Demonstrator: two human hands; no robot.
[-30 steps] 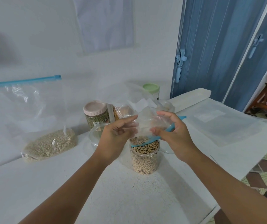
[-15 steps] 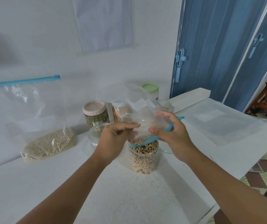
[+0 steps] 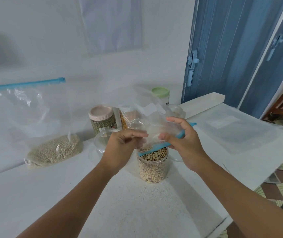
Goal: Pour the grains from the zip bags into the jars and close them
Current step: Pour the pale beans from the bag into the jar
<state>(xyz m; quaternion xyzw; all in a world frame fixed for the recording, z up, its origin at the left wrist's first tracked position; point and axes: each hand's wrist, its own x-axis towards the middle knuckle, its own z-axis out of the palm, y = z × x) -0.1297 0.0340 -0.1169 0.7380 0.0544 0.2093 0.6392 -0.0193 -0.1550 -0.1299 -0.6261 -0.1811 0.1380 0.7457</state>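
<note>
My left hand (image 3: 120, 148) and right hand (image 3: 180, 143) pinch the bag (image 3: 156, 133) upended over the jar (image 3: 152, 164); next, lid it

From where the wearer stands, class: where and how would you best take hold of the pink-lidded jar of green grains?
Grip the pink-lidded jar around its round wall just below the pink lid, coming from the front left. It stands upright, so a side wrap probably suits. A clear lid leans in front and a packet crowds its right.
</note>
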